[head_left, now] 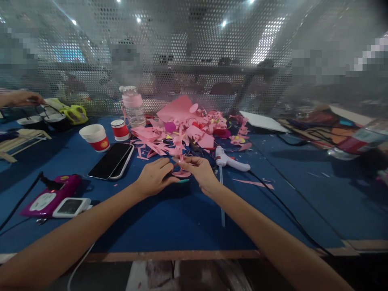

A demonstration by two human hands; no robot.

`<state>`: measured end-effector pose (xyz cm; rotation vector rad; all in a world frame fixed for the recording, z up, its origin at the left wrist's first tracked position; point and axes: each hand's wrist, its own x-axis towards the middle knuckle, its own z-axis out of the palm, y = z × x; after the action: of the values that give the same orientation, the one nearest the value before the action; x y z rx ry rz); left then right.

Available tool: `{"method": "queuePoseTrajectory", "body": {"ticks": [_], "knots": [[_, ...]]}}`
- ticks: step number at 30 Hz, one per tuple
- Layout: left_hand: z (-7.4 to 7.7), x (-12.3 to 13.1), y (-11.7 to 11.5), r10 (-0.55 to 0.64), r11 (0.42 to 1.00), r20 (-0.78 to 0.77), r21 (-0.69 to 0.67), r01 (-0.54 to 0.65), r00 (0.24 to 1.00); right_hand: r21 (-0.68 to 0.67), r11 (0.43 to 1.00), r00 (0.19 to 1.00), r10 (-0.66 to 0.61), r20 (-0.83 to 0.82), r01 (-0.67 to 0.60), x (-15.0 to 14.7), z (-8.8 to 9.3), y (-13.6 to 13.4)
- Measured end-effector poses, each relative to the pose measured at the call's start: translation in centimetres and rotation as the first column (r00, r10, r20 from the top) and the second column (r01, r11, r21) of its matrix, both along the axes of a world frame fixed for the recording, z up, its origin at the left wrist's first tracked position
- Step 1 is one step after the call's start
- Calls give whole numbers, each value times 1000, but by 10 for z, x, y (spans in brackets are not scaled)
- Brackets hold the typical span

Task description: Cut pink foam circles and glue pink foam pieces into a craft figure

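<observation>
Between my hands stands a small pink paper craft [182,174] with a thin upright stem on a round base. My right hand [201,173] pinches its stem with thumb and fingers. My left hand [154,176] is curled at the left side of the base, its green-nailed thumb stretched along the near edge; the fingertips are partly hidden. Just beyond lies a heap of pink paper scraps [151,139], with dark-handled scissors [194,145] partly buried in it. A white glue gun [232,161] rests right of my right hand, and a clear glue stick [222,198] extends toward me.
Left are a phone [110,161], stacked paper cups [94,137], a red cup [120,130], a bottle [133,107] and a purple power strip [50,196]. Another person's hand [22,98] reaches over black baskets [56,120]. The glue gun's cord [291,218] crosses the right side.
</observation>
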<state>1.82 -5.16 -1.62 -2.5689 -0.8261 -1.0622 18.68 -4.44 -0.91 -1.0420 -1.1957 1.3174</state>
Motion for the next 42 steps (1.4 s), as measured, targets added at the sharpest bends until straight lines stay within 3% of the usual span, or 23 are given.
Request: {"method": "queuePoseTrajectory", "body": {"ticks": [13, 27, 30, 32, 33, 34, 36, 38, 39, 40, 42], "knots": [[-7, 0, 2, 76, 959, 44, -277, -61, 996, 49, 999, 1000, -8, -29, 9, 0, 2, -1], [-7, 1, 1, 71, 973, 53, -224, -58, 996, -5, 1000, 999, -4, -42, 4, -1, 0, -3], [-8, 1, 3, 83, 951, 74, -305, -57, 994, 0, 1000, 999, -13, -43, 13, -1, -2, -2], [-8, 2, 5, 112, 882, 149, -470, -29, 982, 9, 999, 998, -30, -60, 31, 0, -3, 0], [-9, 4, 6, 126, 815, 215, -579, 22, 968, 13, 999, 996, -37, -76, 38, 1, -4, 1], [-8, 6, 7, 145, 722, 299, -684, 106, 943, 17, 999, 995, -45, -93, 47, 1, -5, 2], [-7, 9, 8, 212, 468, 474, -817, 337, 854, 37, 997, 993, -61, -104, 65, 2, -7, 4], [-4, 13, 8, 318, 215, 579, -815, 537, 751, 107, 991, 994, -75, -78, 83, 2, -10, 7], [-3, 14, 7, 367, 121, 601, -788, 604, 710, 160, 983, 995, -79, -53, 86, 2, -10, 7], [-1, 15, 6, 405, 55, 614, -756, 652, 677, 215, 973, 996, -83, -20, 86, 2, -11, 8], [2, 16, 4, 448, -15, 640, -693, 721, 624, 311, 946, 990, -119, 72, 91, 4, -11, 9]]}}
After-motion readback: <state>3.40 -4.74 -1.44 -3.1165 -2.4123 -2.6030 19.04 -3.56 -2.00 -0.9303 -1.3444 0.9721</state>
